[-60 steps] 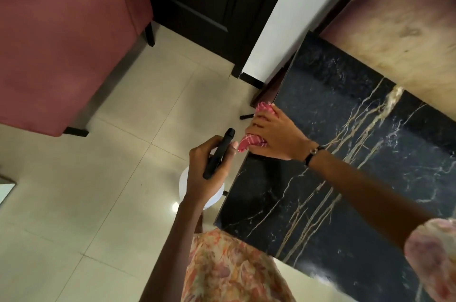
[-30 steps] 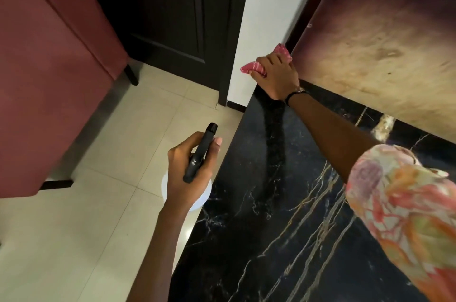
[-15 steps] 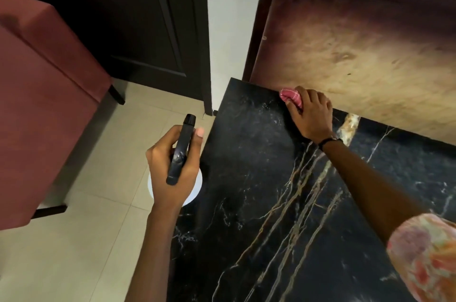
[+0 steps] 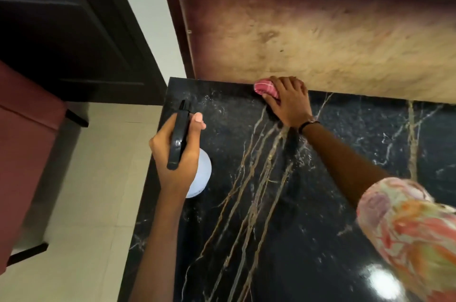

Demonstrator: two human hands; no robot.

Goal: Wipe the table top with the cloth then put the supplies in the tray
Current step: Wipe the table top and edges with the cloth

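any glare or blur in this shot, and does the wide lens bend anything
Head view: a bright white glare spot sits on the glossy black marble table top at lower right; the floral sleeve nearest the lens is soft and smeared; the right hand on the pink cloth and the left hand gripping the spray bottle look fairly sharp; the table's far edge tilts and curves slightly.

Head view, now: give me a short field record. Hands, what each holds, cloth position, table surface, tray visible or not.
left hand: grips the spray bottle by its black trigger head, held over the table's left edge
right hand: presses the cloth, fingers curled over it
cloth: pink, bunched, at the back edge of the table against the wooden panel
table top: black marble with pale veins, glossy
tray: not in view
task stage: wiping under way
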